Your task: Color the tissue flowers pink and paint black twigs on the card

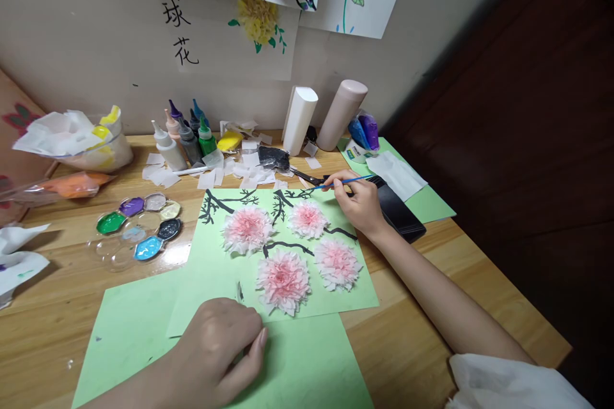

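My right hand point(357, 204) pinches a thin blue paintbrush point(343, 183). The brush tip is at the top of the green paper point(215, 281), by a black painted branch point(283, 199). Several pink and white tissue-paper flowers point(284, 281) are on this sheet, with black branches painted around them. My left hand point(223, 345) rests in a loose fist at the sheet's lower edge, with nothing seen in it. Beneath lies another green sheet point(129, 313). A paint palette point(148, 227) with green, purple, blue, black and pale paints sits to the left.
Paint bottles point(189, 140) and scattered white paper scraps point(249, 163) stand along the wall. Scissors point(307, 176) lie behind the paper. A black phone-like object point(396, 211) is under my right wrist. Two tall containers point(341, 115) stand behind. A tissue-filled tub point(91, 147) is at far left.
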A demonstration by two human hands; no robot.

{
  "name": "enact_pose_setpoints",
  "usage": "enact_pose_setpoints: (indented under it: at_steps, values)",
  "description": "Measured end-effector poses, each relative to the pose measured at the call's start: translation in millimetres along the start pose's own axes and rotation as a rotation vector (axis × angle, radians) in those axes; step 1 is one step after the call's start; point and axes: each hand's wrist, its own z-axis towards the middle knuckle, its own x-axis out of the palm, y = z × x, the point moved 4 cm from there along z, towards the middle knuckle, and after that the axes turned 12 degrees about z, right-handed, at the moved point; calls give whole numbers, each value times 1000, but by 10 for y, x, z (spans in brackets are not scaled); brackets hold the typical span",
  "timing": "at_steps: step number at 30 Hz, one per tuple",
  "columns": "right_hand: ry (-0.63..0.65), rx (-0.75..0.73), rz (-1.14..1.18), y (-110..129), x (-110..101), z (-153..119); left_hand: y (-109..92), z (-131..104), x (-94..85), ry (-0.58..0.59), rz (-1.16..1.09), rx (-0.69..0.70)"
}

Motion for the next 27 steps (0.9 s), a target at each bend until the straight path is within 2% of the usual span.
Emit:
enact_pose_setpoints:
  at_steps: [5, 10, 16, 27]
  values:
    - [-19, -5, -2, 15, -41, 15, 2, 2, 0, -5, 5, -1]
    - [-71, 46, 92, -15, -84, 25, 8, -4, 9, 9, -1, -3]
    - [-46, 107, 104, -77, -31, 17, 5, -2, 8, 7, 2, -3]
    - [-85, 91, 98, -57, -79, 22, -1, -13, 4, -2, -13, -4]
